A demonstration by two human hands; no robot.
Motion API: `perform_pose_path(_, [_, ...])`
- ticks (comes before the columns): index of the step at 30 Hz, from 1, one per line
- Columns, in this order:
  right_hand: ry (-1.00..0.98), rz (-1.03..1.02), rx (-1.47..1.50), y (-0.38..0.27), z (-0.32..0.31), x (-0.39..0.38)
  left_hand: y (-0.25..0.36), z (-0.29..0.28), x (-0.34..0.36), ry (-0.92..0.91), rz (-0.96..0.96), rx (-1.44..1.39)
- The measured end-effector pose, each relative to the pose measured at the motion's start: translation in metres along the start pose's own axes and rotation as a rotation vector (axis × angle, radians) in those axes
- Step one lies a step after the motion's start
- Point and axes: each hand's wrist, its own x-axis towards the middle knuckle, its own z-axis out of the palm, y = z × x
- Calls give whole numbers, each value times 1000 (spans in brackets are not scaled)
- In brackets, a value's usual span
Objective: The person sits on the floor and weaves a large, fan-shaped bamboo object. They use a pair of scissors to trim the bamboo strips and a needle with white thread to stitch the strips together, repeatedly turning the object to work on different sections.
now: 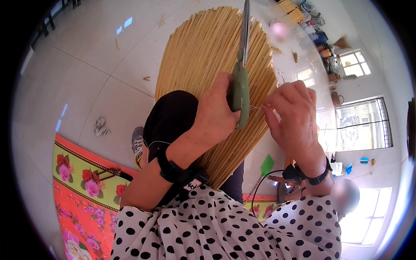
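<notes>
Across my lap lies a fan-shaped panel of thin straw-coloured sticks (pixel 197 54), wide at the far end and narrow toward my waist. My left hand (pixel 214 110) is wrapped round the green handle of a pair of scissors (pixel 242 89). Their metal blades point away from me over the panel and look closed. At the panel's right edge, my right hand (pixel 294 117) pinches a thin pale thread (pixel 255 107), which runs left toward the scissors. The thread's far end is hidden by the scissors and my left hand.
A crumpled grey scrap (pixel 101 126) and stick offcuts (pixel 296 57) lie on the tiled floor. Red floral cloth (pixel 82 203) spreads at lower left. A green leaf-shaped piece (pixel 267 165) is by my right forearm. Boxes and a broom (pixel 342 42) stand along the right wall.
</notes>
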Motion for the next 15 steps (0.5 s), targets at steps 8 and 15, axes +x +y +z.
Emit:
perform_pose_path(8, [-39,-55,-98,-6,22,-5,1,3,-1,9,13,-11])
perform_pose_path(15, [-3,-70,-91,-6,14,-9,-1,2,-3,-25,3,43])
